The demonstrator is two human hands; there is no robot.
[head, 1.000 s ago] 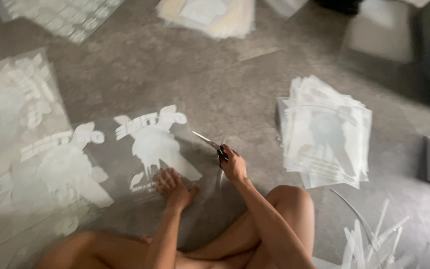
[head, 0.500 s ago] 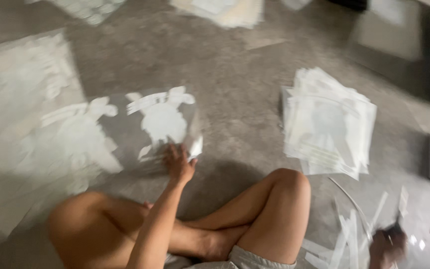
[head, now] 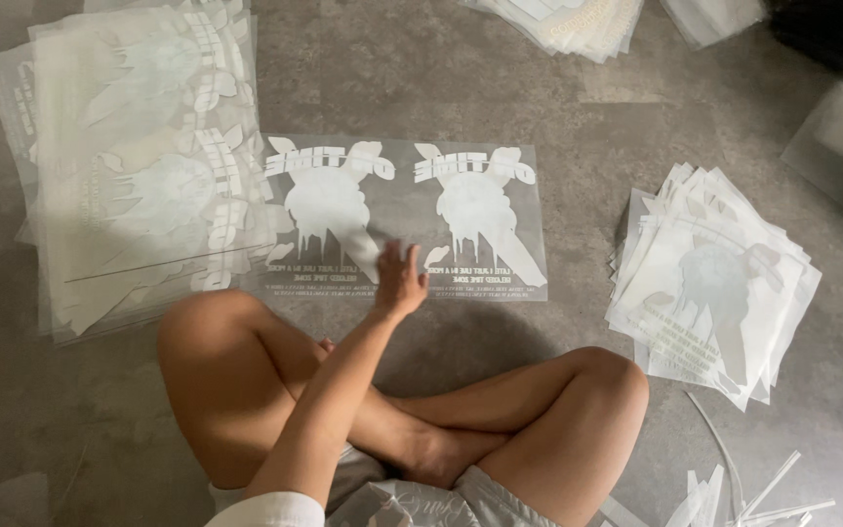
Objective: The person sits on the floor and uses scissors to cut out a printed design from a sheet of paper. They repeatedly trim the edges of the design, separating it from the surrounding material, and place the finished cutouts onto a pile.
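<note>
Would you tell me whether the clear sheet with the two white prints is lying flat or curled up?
Flat. The clear sheet lies spread on the grey floor, both white prints fully visible, and the left hand rests on its lower edge.

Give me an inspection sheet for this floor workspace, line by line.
Surface: grey floor, person sits cross-legged on it.
Job's things: clear film sheet with two white printed figures side by side, lying flat in front of the knees.
Clutter: big stack of printed film at left, overlapping the sheet's edge; smaller stack of cut prints at right; trimmed strips lower right; more sheets at top.
Hands: left hand open, fingers resting on the sheet between the two figures; right hand not in view.
Cables: nothing seen.
Surroundings: dark object top right, unclear.
</note>
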